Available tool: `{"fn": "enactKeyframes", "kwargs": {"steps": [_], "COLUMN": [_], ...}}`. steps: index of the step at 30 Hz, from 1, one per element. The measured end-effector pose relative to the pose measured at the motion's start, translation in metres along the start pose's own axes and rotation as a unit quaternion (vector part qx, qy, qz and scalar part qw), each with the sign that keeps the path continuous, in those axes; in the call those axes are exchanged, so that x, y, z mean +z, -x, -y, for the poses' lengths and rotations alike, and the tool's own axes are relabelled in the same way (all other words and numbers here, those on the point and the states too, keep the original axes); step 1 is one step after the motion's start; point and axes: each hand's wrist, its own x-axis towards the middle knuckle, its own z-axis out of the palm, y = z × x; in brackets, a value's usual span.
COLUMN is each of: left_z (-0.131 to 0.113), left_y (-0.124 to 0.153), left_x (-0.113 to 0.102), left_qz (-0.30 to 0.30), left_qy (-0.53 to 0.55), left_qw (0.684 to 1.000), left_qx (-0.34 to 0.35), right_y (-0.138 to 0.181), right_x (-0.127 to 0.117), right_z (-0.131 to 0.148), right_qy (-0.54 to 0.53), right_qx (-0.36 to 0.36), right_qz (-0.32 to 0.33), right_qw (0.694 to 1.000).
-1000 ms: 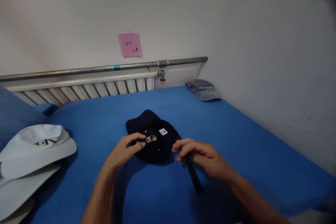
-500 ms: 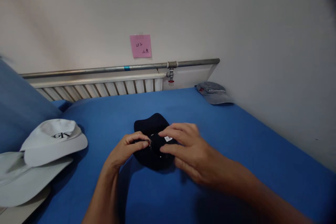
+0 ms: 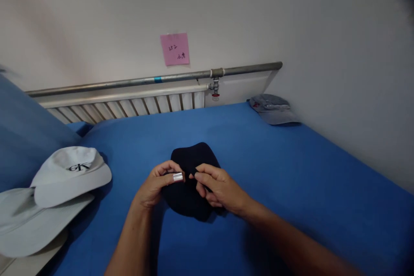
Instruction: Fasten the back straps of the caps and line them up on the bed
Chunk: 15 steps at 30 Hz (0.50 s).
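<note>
A dark navy cap (image 3: 190,159) lies on the blue bed sheet (image 3: 291,172) in front of me. My left hand (image 3: 158,183) pinches the cap's silver metal buckle (image 3: 177,176) between thumb and fingers. My right hand (image 3: 216,187) meets it from the right, its fingertips closed on the cap's dark strap just beside the buckle. The two hands nearly touch over the near half of the cap and hide most of the strap.
Two white caps (image 3: 69,172) are stacked at the left edge of the bed. A grey cap (image 3: 271,108) lies in the far right corner by the wall. A radiator (image 3: 129,105), a metal pipe (image 3: 161,79) and a pink note (image 3: 175,48) are behind the bed.
My right hand has drawn the strap in from the right, passed over the cap and come to the buckle. The white label is now hidden. The left hand has stayed on the buckle.
</note>
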Motion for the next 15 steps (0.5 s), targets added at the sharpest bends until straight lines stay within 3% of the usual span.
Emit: {"fn": "enactKeyframes", "kwargs": {"steps": [8,15], "left_z": [0.004,0.013], "left_y": [-0.007,-0.009], "left_x": [0.004,0.001], "left_qz": [-0.021,0.001], "left_qy": [0.012,0.002], "left_qw": [0.998,0.999], "left_qx": [-0.058,-0.046], "right_y": [-0.002,-0.009], "right_x": [-0.016,-0.016], "right_z": [-0.010,-0.018], "right_qy": [0.032,0.013], "right_qx": [-0.055,-0.030], "right_qz": [-0.003,0.003], "right_qw": [0.998,0.999]}}
